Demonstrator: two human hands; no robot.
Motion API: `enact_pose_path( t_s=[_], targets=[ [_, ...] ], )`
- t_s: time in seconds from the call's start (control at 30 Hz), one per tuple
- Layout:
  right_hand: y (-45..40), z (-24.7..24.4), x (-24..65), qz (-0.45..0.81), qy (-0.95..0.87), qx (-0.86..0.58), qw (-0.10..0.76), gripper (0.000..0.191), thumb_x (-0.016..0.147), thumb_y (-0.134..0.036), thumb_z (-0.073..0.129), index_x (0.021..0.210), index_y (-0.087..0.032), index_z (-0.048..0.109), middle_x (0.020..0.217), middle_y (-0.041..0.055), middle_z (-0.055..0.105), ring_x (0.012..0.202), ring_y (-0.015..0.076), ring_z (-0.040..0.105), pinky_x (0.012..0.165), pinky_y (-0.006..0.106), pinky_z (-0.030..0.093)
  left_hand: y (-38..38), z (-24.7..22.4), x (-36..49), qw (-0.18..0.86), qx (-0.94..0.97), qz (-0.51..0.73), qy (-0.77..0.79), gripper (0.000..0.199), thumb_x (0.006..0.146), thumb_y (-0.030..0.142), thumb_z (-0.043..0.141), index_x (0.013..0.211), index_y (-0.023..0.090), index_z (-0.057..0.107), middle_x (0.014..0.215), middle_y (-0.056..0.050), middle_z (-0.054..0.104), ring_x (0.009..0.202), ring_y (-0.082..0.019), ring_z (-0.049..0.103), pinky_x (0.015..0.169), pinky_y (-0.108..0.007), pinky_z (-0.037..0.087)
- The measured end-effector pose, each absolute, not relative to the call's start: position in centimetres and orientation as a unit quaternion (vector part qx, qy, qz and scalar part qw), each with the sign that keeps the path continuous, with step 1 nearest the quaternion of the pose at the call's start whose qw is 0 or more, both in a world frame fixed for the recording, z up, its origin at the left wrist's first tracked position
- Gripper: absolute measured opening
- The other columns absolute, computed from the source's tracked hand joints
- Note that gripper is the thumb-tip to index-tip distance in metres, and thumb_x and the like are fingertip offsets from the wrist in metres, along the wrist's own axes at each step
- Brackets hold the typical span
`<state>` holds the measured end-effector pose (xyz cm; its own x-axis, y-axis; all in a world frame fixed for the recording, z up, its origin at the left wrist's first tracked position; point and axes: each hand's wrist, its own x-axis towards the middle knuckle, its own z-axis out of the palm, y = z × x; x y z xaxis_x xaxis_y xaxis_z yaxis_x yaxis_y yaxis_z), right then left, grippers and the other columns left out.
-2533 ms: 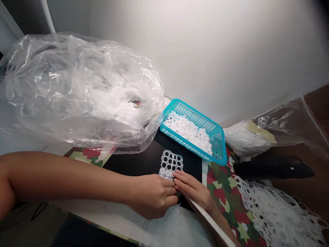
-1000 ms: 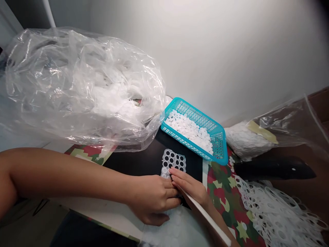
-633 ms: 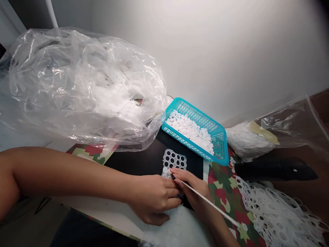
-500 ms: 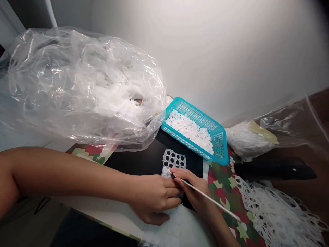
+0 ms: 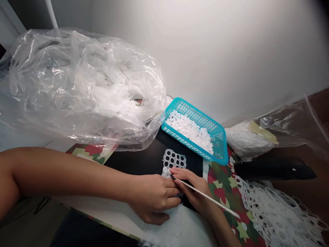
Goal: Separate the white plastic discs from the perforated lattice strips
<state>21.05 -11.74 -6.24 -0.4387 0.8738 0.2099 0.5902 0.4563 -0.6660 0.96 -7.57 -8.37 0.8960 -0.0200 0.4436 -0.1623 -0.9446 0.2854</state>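
Perforated white sheet (image 5: 175, 160) lay on a black mat (image 5: 136, 161), the left hand (image 5: 157, 198) covering its near end, grip hidden; the right hand (image 5: 198, 182) held a slim white stick (image 5: 218, 204).

We cannot see the near end of the sheet (image 5: 169, 159), hidden under the left hand (image 5: 158, 199) and the right hand (image 5: 194, 192). The left fingertips are hidden too, and we cannot make out the inner tip of the stick (image 5: 205, 196). Creases blur what the big bag (image 5: 84, 85) holds. The bottom edge cuts the ring heap (image 5: 285, 212); the piled discs (image 5: 190, 132) are too small to count.
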Motion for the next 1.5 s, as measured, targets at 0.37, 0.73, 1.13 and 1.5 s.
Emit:
enact_pose_path(
  t_s=[0.37,0.73,1.13,1.5],
  targets=[
    [-11.8,-8.2,21.0,0.111,-0.856,-0.398,0.311,0.031,0.092,-0.011,0.047,0.118,-0.021,0.061,0.116,0.0092,0.068,0.105,0.0185,0.066,0.089,0.031,0.057,-7.5,-8.2,1.0,0.152,0.964,0.214,-0.049,0.037,0.075,0.030,0.057,0.104,0.007,0.060,0.091,-0.014,0.064,0.089,-0.027,0.059,0.087,-0.035,0.048],
    [-12.0,-6.6,20.8,0.007,-0.758,-0.496,0.423,0.029,0.086,-0.004,0.056,0.109,-0.019,0.063,0.114,0.0082,0.068,0.100,0.0195,0.068,0.088,0.031,0.057,-7.6,-9.1,0.9,0.126,0.959,0.249,-0.054,0.042,0.079,0.032,0.049,0.108,0.003,0.060,0.123,-0.023,0.056,0.120,-0.031,0.050,0.102,-0.033,0.041],
    [-11.0,-7.0,19.8,0.219,-0.812,-0.437,0.320,0.023,0.090,-0.017,0.056,0.109,-0.022,0.067,0.114,0.0044,0.070,0.105,0.0172,0.067,0.095,0.028,0.054,-7.3,-8.2,1.2,0.212,0.955,0.200,-0.061,0.037,0.078,0.027,0.055,0.109,0.008,0.057,0.098,-0.013,0.063,0.089,-0.024,0.057,0.084,-0.032,0.047],
    [-10.9,-7.0,20.5,0.261,-0.810,-0.417,0.318,0.017,0.089,-0.018,0.057,0.100,-0.022,0.070,0.115,0.0055,0.070,0.111,0.0192,0.064,0.097,0.033,0.053,-7.3,-8.0,1.1,0.204,0.960,0.185,-0.056,0.037,0.079,0.029,0.055,0.108,0.007,0.058,0.096,-0.011,0.062,0.085,-0.023,0.056,0.080,-0.032,0.047]
  ],
)
